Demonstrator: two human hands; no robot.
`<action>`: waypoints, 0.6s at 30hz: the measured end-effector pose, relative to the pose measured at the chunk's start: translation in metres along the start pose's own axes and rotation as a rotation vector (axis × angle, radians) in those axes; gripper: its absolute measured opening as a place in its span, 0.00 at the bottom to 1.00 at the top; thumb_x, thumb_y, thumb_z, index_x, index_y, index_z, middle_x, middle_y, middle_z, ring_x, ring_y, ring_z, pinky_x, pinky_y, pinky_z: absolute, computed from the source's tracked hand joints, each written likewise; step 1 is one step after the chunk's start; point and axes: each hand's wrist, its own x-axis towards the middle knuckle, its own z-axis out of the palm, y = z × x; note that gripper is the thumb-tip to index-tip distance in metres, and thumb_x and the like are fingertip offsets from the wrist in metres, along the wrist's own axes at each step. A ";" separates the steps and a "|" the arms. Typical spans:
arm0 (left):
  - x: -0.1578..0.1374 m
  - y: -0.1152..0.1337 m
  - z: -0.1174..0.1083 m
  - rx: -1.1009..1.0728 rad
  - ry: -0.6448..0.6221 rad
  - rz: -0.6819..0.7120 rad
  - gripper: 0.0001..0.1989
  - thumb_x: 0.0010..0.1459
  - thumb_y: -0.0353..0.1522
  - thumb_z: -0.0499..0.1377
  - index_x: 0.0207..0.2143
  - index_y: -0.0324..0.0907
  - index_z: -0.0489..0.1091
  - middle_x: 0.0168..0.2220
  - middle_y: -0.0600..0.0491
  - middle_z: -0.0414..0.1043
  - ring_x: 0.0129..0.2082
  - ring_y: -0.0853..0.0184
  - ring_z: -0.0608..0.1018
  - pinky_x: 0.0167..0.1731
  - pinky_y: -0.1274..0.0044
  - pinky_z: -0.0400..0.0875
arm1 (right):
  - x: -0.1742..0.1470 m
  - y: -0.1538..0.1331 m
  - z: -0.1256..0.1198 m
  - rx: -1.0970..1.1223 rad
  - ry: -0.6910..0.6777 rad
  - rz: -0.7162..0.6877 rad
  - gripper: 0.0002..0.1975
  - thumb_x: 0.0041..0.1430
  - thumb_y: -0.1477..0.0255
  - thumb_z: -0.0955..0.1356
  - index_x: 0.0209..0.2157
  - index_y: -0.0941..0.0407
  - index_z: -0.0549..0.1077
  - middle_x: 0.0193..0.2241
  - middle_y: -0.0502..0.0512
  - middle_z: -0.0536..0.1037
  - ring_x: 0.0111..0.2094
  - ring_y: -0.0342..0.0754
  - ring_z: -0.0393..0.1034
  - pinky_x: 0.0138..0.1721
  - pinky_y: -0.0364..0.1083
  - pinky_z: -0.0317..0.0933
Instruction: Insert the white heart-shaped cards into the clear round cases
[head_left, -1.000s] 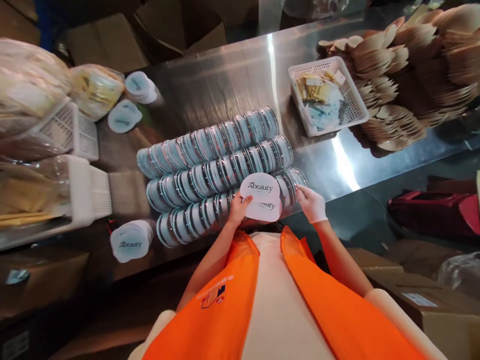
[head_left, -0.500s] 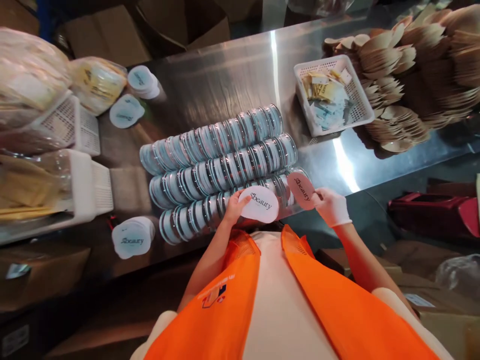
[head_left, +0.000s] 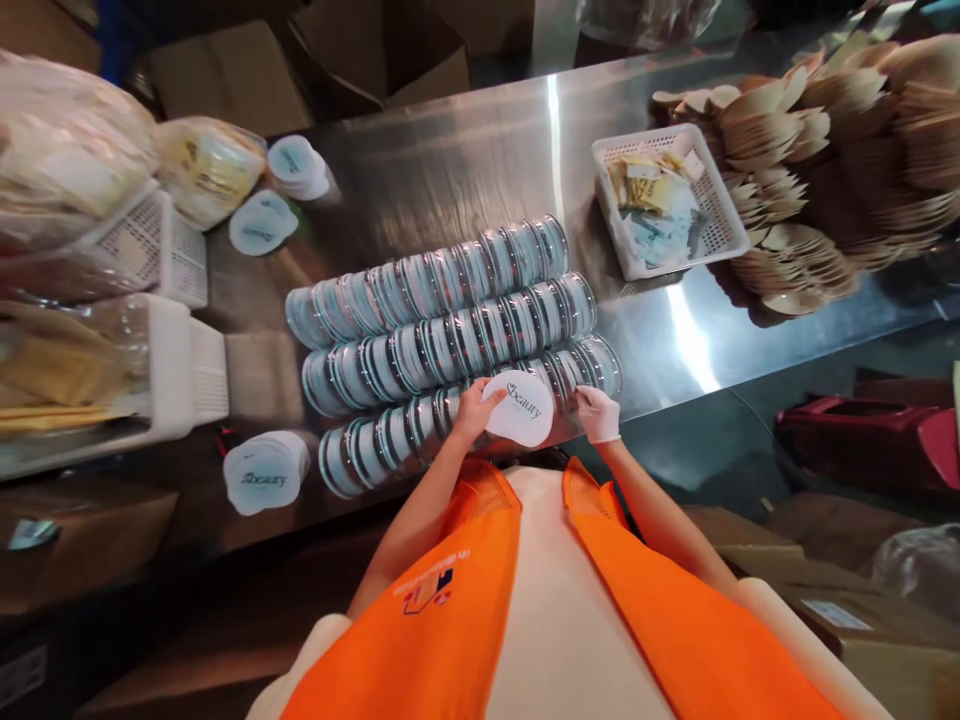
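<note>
Between thumb and fingers, my left hand (head_left: 475,412) pinches a white printed lid (head_left: 519,410) reading "Sbeauty", round with a tab; whether more are stacked behind it is hidden. My right hand (head_left: 598,414), in a white glove, is closed at the fingertips against the front row of round containers (head_left: 405,430), just right of that lid. What those fingertips hold, if anything, is too small to make out. Two more rows, a middle row (head_left: 450,340) and a back row (head_left: 427,283), lie on their sides behind. A stack of similar white lids (head_left: 264,472) sits at left.
The steel table (head_left: 450,150) carries a white basket of sachets (head_left: 671,200) and many stacked wooden spoons (head_left: 795,160) at right. Two lid stacks (head_left: 295,165), a bagged bundle (head_left: 210,170) and a white bin (head_left: 172,370) stand left. Cardboard boxes (head_left: 225,75) lie beyond.
My right hand has moved left to the front row; the pinkish-looking lid it held out is no longer visible. My left hand keeps its lid in nearly the same place.
</note>
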 end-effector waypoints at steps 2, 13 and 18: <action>0.000 -0.002 -0.001 0.023 -0.014 0.006 0.22 0.51 0.46 0.69 0.41 0.40 0.74 0.35 0.51 0.78 0.31 0.66 0.76 0.31 0.77 0.70 | -0.010 0.008 0.015 0.220 0.014 0.119 0.22 0.67 0.65 0.58 0.51 0.59 0.78 0.38 0.60 0.83 0.32 0.49 0.75 0.35 0.45 0.68; 0.001 0.005 0.004 0.054 -0.079 0.029 0.21 0.50 0.48 0.70 0.35 0.41 0.74 0.31 0.54 0.76 0.30 0.67 0.75 0.28 0.78 0.67 | -0.020 -0.003 -0.046 -0.148 -0.076 0.014 0.18 0.66 0.57 0.65 0.41 0.54 0.82 0.36 0.58 0.83 0.40 0.50 0.77 0.40 0.44 0.64; -0.016 0.019 0.007 -0.059 -0.207 -0.040 0.24 0.49 0.50 0.71 0.34 0.40 0.74 0.29 0.54 0.75 0.26 0.68 0.74 0.25 0.79 0.66 | -0.024 -0.048 -0.049 0.037 -0.245 -0.193 0.14 0.59 0.62 0.71 0.45 0.48 0.82 0.42 0.47 0.84 0.40 0.46 0.77 0.42 0.42 0.65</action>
